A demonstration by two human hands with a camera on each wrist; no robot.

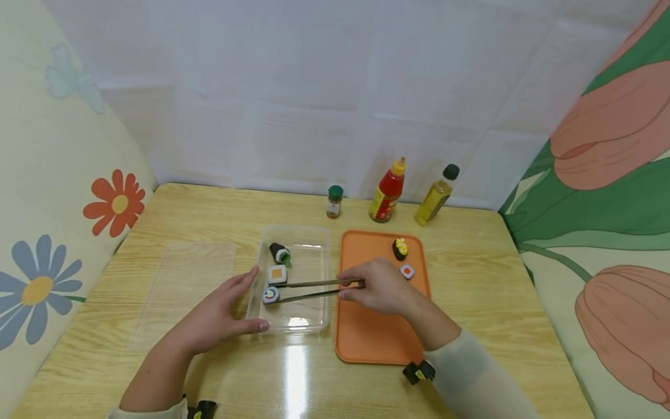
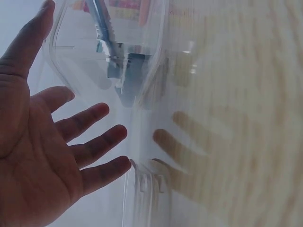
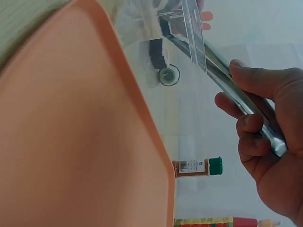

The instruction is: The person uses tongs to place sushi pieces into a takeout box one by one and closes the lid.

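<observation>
My right hand [image 1: 384, 288] grips metal tongs [image 1: 314, 284], reaching leftward over a clear plastic container [image 1: 309, 262]. At the container's left side, the tong tips are at a round sushi roll [image 1: 270, 295]; whether they still pinch it I cannot tell. Behind that roll sit a square sushi piece [image 1: 277, 274] with an orange middle and a dark cone-shaped hand roll [image 1: 280, 255]. My left hand [image 1: 222, 311] is at the container's left wall, fingers and thumb spread; the left wrist view shows its palm [image 2: 38, 165] holding nothing.
An orange tray [image 1: 379, 337] right of the container bears a yellow-topped sushi [image 1: 400, 249] and a small red-centred roll [image 1: 407, 272]. A clear flat lid [image 1: 183, 291] lies left. Behind stand a green-capped spice jar [image 1: 334, 202], red sauce bottle [image 1: 387, 194] and oil bottle [image 1: 436, 198].
</observation>
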